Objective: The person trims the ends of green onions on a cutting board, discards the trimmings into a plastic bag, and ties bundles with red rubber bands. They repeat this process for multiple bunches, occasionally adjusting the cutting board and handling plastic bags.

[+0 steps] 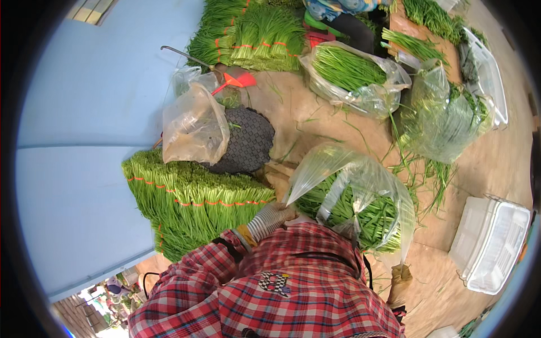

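Note:
A clear plastic bag (334,157) stands in front of me, filled with long green leafy stalks that look like chives (382,222). My left hand (274,217), in a work glove with a grey striped cuff, pinches the bag's left edge, pulled out to a point. At the lower right, my right hand (400,281), in a tan glove, holds the opposite edge drawn down tight. The plastic arches over the stalks between my hands. A narrower strip of plastic is gathered at a knot or twist near the bag's middle.
Banded green bundles (211,207) are stacked beside my left arm, with more (266,42) at the back. A dark textured round cushion (251,139), another filled bag (351,69), white crates (490,245) and a blue wall (84,105) surround me. A seated person (351,25) is at the back.

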